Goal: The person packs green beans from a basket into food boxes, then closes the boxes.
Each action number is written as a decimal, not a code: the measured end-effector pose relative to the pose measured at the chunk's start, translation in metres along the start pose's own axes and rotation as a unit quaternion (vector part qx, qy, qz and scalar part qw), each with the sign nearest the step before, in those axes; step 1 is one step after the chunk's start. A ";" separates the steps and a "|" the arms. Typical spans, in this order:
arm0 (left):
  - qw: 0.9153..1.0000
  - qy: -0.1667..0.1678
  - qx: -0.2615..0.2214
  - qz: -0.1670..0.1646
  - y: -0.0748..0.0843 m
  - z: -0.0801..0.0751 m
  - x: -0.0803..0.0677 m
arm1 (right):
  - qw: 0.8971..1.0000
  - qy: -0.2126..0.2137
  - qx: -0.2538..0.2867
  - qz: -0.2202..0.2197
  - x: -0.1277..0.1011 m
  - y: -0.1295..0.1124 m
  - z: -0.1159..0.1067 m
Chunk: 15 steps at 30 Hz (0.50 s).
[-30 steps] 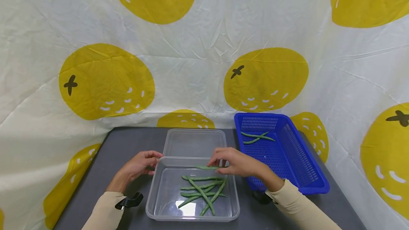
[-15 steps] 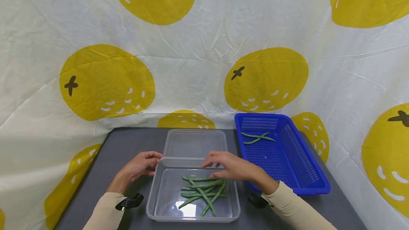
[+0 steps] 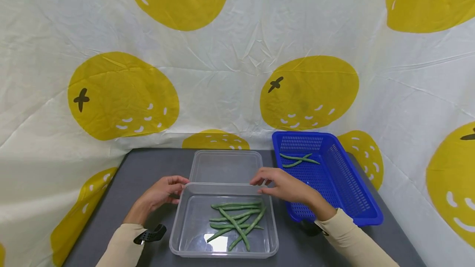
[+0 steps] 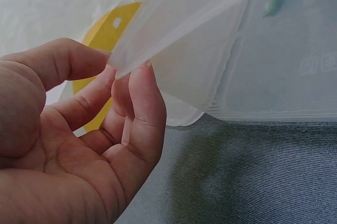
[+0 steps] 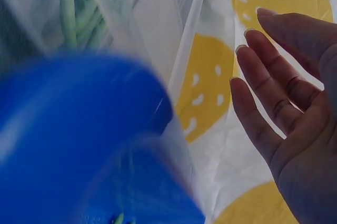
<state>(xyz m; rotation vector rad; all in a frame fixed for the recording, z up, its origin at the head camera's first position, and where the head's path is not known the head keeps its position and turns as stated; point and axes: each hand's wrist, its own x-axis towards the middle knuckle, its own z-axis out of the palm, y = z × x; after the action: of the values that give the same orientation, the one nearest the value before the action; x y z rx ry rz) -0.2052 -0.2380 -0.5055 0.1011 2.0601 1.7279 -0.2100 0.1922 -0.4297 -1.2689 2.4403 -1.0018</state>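
A handful of green beans [image 3: 235, 219] is already gathered in the clear container [image 3: 178, 228] on the counter [image 3: 148, 164], two are left in the blue basket [image 3: 356, 201], the container's rim is pinched by the left hand [image 3: 160, 193], and the right hand [image 3: 285, 185] is held empty, fingers [image 5: 263, 92] relaxed, above its far edge.

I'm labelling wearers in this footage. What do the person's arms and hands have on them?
Both arms wear long beige sleeves reaching the wrists: the left sleeve and the right sleeve. A black clip-like mount sits at the left wrist, and a dark one shows under the right wrist. The left hand and right hand are bare, without gloves; no rings show.
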 end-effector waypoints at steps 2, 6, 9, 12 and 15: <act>1.000 0.001 0.000 0.000 0.000 0.000 0.000 | 1.000 0.005 0.002 0.011 -0.003 0.004 -0.004; 1.000 0.002 0.001 -0.002 0.001 -0.001 0.000 | 0.999 0.020 0.004 0.031 -0.009 0.012 -0.014; 1.000 0.002 0.001 -0.002 0.001 0.000 0.000 | 0.998 0.039 0.002 0.049 -0.014 0.019 -0.021; 1.000 0.001 0.000 -0.004 0.001 0.000 0.000 | 0.996 0.059 -0.001 0.067 -0.018 0.027 -0.028; 1.000 -0.001 -0.001 -0.004 0.001 -0.001 0.000 | 0.994 0.074 -0.001 0.086 -0.021 0.036 -0.034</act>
<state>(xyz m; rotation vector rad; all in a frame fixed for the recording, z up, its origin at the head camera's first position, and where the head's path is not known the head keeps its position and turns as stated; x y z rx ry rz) -0.2058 -0.2382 -0.5041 0.0948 2.0552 1.7240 -0.2358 0.2393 -0.4303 -0.9955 2.6089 -1.0804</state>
